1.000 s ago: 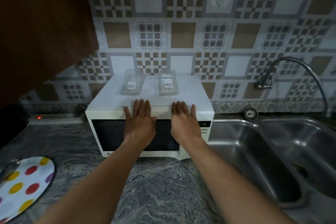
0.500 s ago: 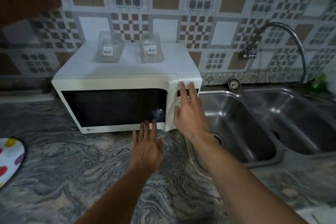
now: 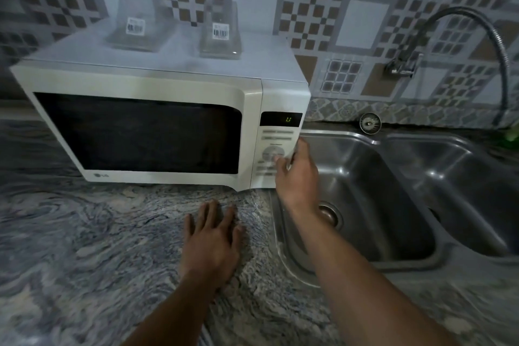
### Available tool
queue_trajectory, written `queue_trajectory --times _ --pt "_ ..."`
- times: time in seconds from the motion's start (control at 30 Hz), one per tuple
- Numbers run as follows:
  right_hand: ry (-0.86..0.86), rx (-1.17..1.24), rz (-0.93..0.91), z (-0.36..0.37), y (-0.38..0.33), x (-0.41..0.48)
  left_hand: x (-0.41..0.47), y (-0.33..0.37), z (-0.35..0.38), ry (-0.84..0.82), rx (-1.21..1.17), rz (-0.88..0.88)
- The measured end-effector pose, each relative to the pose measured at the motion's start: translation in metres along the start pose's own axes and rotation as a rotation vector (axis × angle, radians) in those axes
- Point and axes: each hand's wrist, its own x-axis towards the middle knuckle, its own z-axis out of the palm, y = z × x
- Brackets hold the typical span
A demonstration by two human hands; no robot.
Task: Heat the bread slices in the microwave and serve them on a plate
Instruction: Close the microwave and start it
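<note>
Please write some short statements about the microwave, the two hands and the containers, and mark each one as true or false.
1. The microwave has its door shut. True.
2. The left hand rests on top of the microwave. False: it lies flat on the countertop.
3. Two clear plastic containers stand on the microwave. True.
4. The right hand holds the tap. False: it touches the microwave's control panel.

Backsplash wall (image 3: 362,22) tiled in grey, brown and white squares with checker patterns. Swirled grey stone countertop (image 3: 84,247) below. Stainless double sink at right: left basin (image 3: 365,191), right basin (image 3: 463,191). Curved flexible-hose tap (image 3: 449,17) mounted on wall above. Small round metal disc (image 3: 370,123), maybe a sink strainer, on ledge behind basins. Dim, bluish lighting.
</note>
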Motion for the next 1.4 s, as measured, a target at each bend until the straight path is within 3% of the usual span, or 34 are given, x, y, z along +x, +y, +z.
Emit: queue_trajectory --times 0.5,1.07,1.4 --pt "0.103 -0.073 -0.034 0.014 -0.001 0.000 0.001 0.001 -0.001 0.030 -0.007 -0.025" --pt "0.070 0.025 0.021 0.007 0.002 0.009 0.001 0.000 0.002 0.039 0.006 -0.028" --pt "-0.027 0.025 -0.064 0.005 0.018 0.004 0.002 0.000 0.003 0.044 0.006 -0.033"
